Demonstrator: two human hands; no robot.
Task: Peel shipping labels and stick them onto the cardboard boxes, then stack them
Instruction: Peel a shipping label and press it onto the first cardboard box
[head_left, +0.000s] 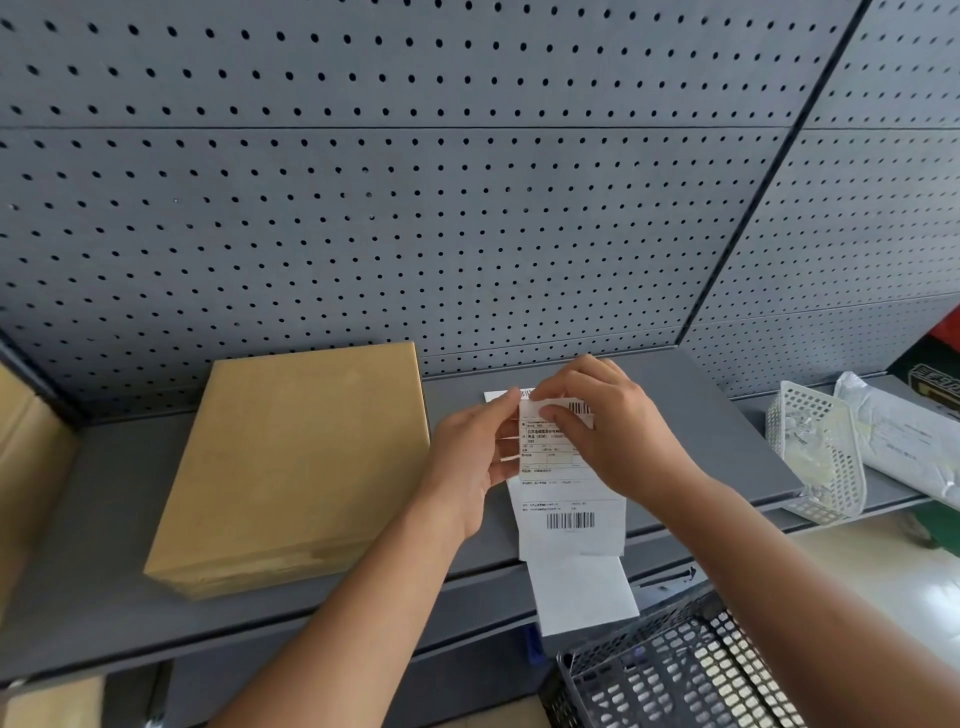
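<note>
We hold the thin, floppy shipping label (550, 457) above the shelf (675, 415) beside the stiff cardboard box (291, 462), left hand (467, 462) pinching its edge, right hand (613, 426) nipping the top corner, best peeled there.

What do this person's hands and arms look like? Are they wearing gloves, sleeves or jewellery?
Both are bare. The left hand and right hand have no gloves, and no rings or watch show. The forearms are uncovered right down to the bottom edge of the picture, so no sleeves are visible. The fingernails look short and plain.
</note>
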